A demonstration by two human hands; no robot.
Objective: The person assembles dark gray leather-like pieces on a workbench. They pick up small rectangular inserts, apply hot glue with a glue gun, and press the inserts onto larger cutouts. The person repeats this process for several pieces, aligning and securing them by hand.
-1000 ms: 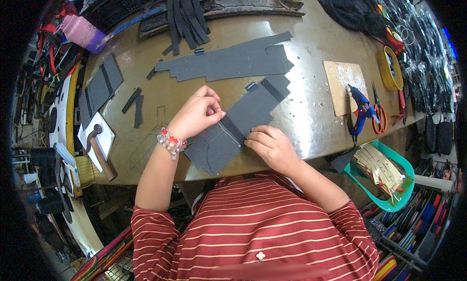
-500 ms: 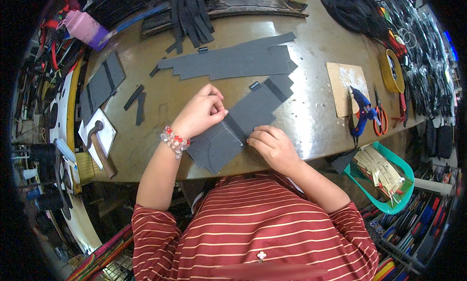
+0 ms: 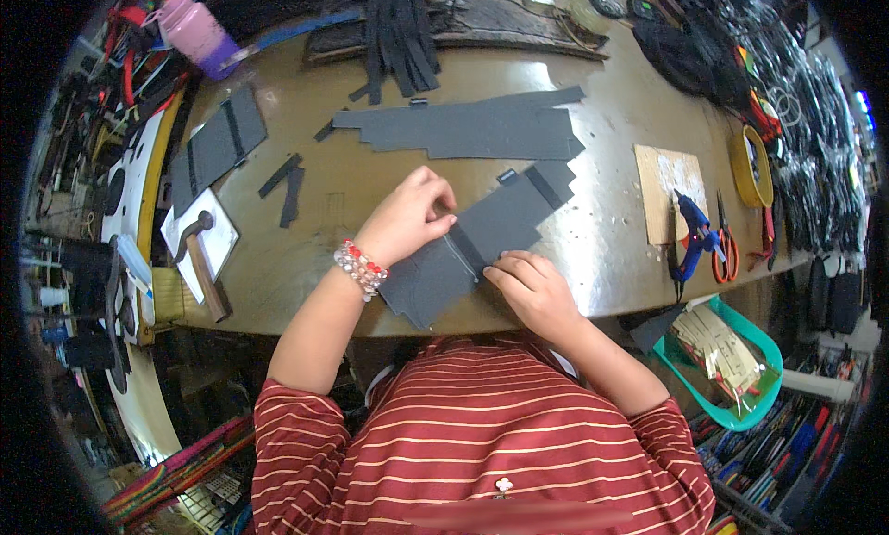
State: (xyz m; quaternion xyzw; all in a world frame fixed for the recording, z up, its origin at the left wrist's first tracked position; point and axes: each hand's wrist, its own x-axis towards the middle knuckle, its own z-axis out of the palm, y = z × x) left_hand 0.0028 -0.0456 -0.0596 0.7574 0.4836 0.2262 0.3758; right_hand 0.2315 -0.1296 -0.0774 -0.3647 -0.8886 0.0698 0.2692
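A dark grey stepped-edge fabric panel lies slantwise on the table in front of me. Across it runs a narrow black strip, with a thin pale line on the panel along its near side. My left hand, wearing a beaded bracelet, pinches the strip's far end between thumb and forefinger. At the near end, the curled fingers of my right hand grip the strip by the panel's edge. A second black strip crosses the panel's far end, near a small black tag.
Beyond lies another grey panel. Left are loose black strips, a folded grey panel and a hammer. Right are a blue glue gun, orange-handled scissors, cardboard and a teal basket.
The whole scene sits further right and slightly lower in the picture, as the view has shifted. Both hands stay at the strip's ends, and more of the strip and pale line shows between them.
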